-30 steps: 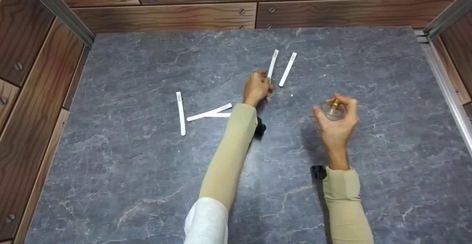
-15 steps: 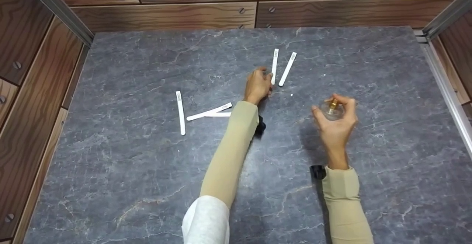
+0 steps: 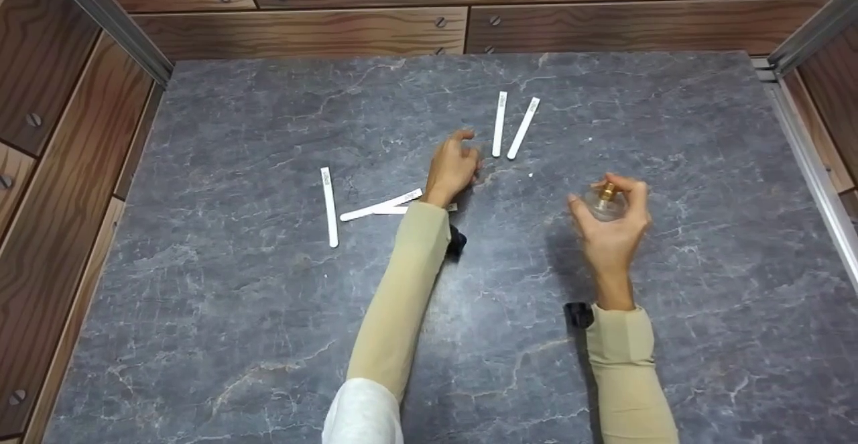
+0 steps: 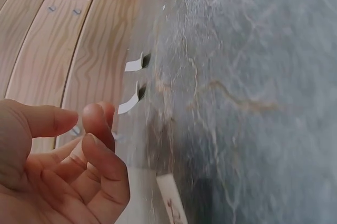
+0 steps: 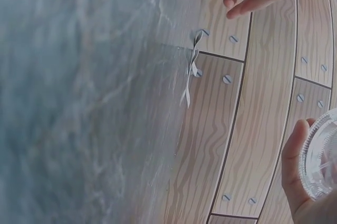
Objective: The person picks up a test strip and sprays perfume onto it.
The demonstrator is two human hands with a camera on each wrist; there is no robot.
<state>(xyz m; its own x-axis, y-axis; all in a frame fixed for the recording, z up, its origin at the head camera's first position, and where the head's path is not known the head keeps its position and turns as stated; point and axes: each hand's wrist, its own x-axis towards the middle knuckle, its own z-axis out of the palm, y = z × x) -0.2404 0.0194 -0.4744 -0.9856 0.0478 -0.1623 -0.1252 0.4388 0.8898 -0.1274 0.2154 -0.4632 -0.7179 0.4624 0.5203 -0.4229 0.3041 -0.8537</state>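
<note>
A thin white paper-like strip with one round end (image 3: pixel 329 207) lies at the left on the grey marbled table (image 3: pixel 268 330). Next, two overlapping white strips (image 3: pixel 381 205) are partly hidden by the left arm. The left hand (image 3: pixel 454 169) is loose and holds nothing, just left of two far white strips (image 3: pixel 499 124). At the right, the right hand (image 3: pixel 613 236) grips a clear round bottle with a gold neck (image 3: pixel 608 192).

It seems best to lift the fingers off softly, so no strip slides, and keep the bottle steady. Unlike half a second ago, the left fingers are now apart from the strip; the bottle looks the same.
</note>
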